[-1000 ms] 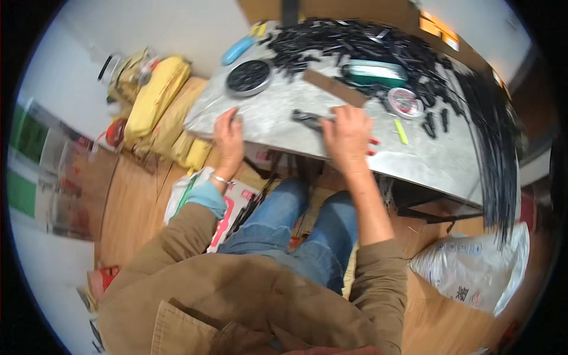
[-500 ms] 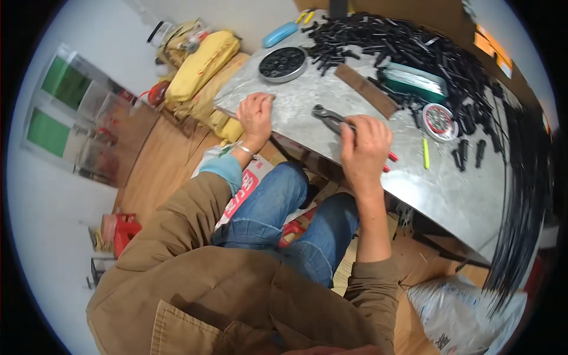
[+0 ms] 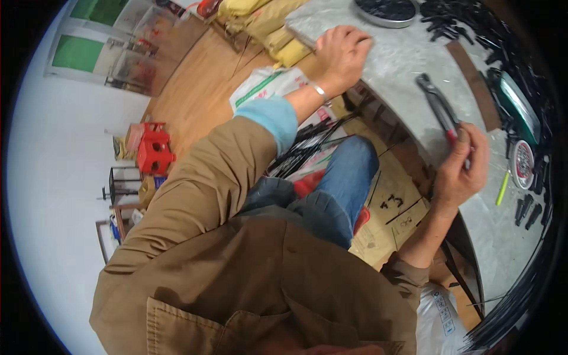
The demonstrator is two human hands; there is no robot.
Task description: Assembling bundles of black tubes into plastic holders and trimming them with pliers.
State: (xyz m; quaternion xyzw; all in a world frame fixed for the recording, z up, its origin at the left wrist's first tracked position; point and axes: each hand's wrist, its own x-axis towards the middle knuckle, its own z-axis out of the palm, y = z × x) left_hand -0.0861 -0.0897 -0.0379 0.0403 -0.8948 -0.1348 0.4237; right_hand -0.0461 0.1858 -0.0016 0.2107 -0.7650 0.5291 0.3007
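My right hand point(image 3: 464, 168) holds a pair of pliers point(image 3: 438, 103) by the red handles, near the table's front edge. Their dark metal jaws point away from me over the tabletop, with nothing visible between them. My left hand point(image 3: 343, 56) is at the table's left corner, fingers curled together. Whatever it may hold is hidden. Beyond it is a round tin point(image 3: 387, 18) of small black parts. A brown flat bar point(image 3: 473, 83) lies to the right of the pliers. Long black strips point(image 3: 310, 142) stick out of a white bag point(image 3: 257, 89) below my left forearm.
Black pieces point(image 3: 529, 59) heap along the table's far right, around a green box point(image 3: 519, 106). A round tub point(image 3: 522, 163) and a yellow-green stick point(image 3: 503, 188) sit nearer. Black strands point(image 3: 526, 284) hang over the right edge. Yellow bundles point(image 3: 290, 50) and red containers point(image 3: 155, 148) stand left.
The view has swung, so the table sits further right and the bag of black strips shows. My right hand now grips the pliers farther back, exposing more handle. My left hand stays by the table corner.
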